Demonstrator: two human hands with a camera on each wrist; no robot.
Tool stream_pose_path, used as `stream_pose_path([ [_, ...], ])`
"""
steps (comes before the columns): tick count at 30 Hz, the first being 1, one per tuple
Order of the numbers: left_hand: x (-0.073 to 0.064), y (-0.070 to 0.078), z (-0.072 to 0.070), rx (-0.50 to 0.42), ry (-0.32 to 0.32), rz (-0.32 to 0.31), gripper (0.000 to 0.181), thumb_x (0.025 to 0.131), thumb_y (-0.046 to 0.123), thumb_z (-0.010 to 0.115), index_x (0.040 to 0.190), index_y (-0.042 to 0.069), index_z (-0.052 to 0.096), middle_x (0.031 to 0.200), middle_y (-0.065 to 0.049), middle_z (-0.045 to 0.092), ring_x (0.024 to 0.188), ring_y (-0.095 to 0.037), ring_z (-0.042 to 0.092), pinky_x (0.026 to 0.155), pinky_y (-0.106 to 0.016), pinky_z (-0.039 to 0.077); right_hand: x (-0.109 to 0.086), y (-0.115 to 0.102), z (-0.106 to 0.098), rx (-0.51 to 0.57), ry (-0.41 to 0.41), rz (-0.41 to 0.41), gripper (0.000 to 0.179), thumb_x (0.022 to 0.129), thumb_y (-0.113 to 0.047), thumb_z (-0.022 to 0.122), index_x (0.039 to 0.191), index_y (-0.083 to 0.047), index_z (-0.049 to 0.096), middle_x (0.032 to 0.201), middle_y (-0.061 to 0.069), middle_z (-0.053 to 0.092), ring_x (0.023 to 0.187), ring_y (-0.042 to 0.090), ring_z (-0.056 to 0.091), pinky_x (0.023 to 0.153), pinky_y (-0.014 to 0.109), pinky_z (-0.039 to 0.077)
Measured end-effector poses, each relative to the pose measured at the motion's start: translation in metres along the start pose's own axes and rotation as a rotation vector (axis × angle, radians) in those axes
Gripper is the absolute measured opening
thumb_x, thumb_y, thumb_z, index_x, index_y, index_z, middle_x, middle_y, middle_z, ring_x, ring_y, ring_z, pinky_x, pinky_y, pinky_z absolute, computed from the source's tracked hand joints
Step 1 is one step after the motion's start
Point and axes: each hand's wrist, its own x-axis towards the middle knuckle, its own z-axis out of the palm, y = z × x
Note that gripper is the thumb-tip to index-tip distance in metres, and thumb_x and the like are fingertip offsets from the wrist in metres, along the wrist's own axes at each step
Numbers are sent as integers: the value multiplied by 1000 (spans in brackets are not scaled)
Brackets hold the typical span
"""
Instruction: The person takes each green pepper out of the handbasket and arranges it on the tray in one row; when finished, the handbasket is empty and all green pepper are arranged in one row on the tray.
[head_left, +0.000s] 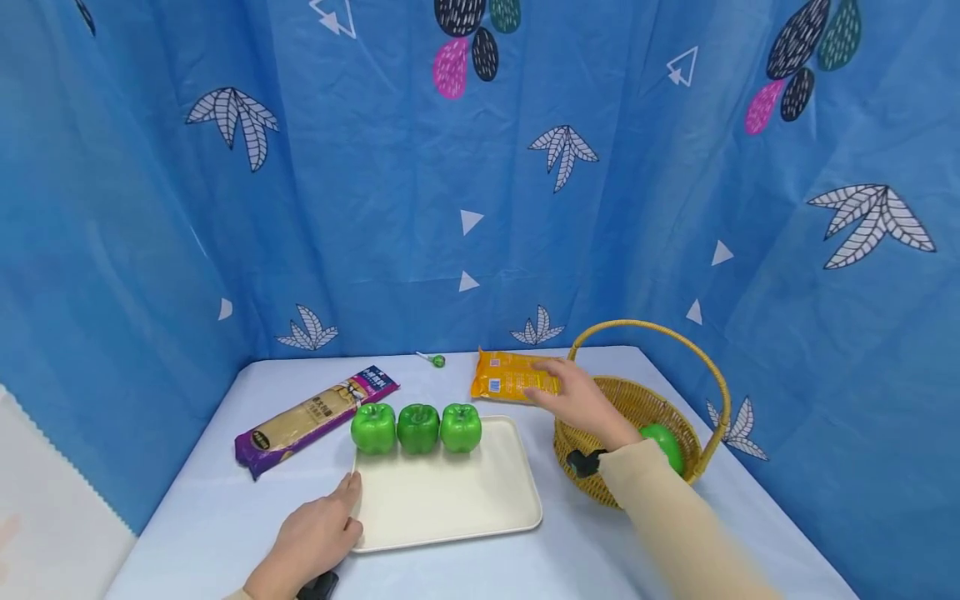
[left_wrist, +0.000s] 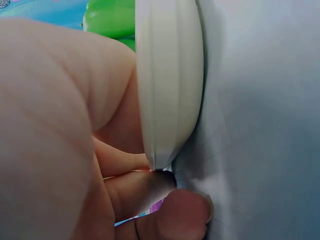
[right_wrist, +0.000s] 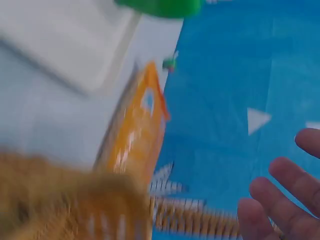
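Observation:
At the cream tray's (head_left: 450, 500) left edge, my left hand (head_left: 321, 525) holds the rim; in the left wrist view the thumb (left_wrist: 115, 85) lies against the tray wall (left_wrist: 170, 75) and the other fingers are on its outer side. Three green bell peppers (head_left: 417, 429) stand in a row along the tray's back. My right hand (head_left: 581, 400) hovers over the left side of the wicker basket (head_left: 637, 400), fingers spread and holding nothing. Inside the basket is a green rounded thing (head_left: 663, 446), partly hidden by the sleeve.
A purple-ended noodle packet (head_left: 315, 421) lies left of the peppers. An orange packet (head_left: 510, 375) lies behind the tray, near the right hand. A small green lollipop-like thing (head_left: 438, 361) lies at the back. The basket's tall handle (head_left: 675, 333) arches upward. A blue curtain (head_left: 420, 208) hangs behind.

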Motion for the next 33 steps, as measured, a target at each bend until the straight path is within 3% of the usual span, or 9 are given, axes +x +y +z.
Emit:
stream_pose_path([
  [5,-2,-5,-5,16,18,9,69,86,16,62,149,-9,47,151,-28,50,51,-18,38,50,-33,33,-12,46,-31,-59,37,61,62,97,-48,65,144,-8,58,149,20,53,129,43,55,101,61,47],
  [9,-2,-6,-7,21,21,10,69,87,17,61,149,-10,46,151,-29,50,51,-17,37,50,-33,32,-24,85,-44,-145,104,100,56,99,-40,63,141,-3,60,142,25,57,125,47,56,98,66,45],
  [16,-6,-6,-5,-10,11,-13,69,87,15,61,149,-10,45,153,-29,48,51,-18,37,50,-33,32,-35,129,-26,-253,133,241,60,100,-47,56,139,-2,62,136,27,62,122,51,57,92,79,34],
  [23,-1,5,0,-22,10,1,69,87,17,61,149,-9,46,153,-27,49,53,-18,39,51,-33,34,-50,147,-17,-269,97,358,52,97,-40,58,130,-1,67,127,25,67,111,49,63,86,78,39],
  [29,-1,5,-1,-2,-4,-5,70,87,17,62,150,-9,45,153,-28,48,56,-18,43,53,-34,38,-53,148,-16,-329,-22,358,45,93,-36,63,119,1,70,111,22,71,93,38,66,76,61,51],
  [33,-1,4,0,5,5,2,69,87,17,62,149,-10,46,153,-28,49,56,-18,43,54,-33,38,-53,148,-14,-349,-32,337,35,91,-24,66,114,2,71,108,21,72,91,35,67,77,55,54],
])
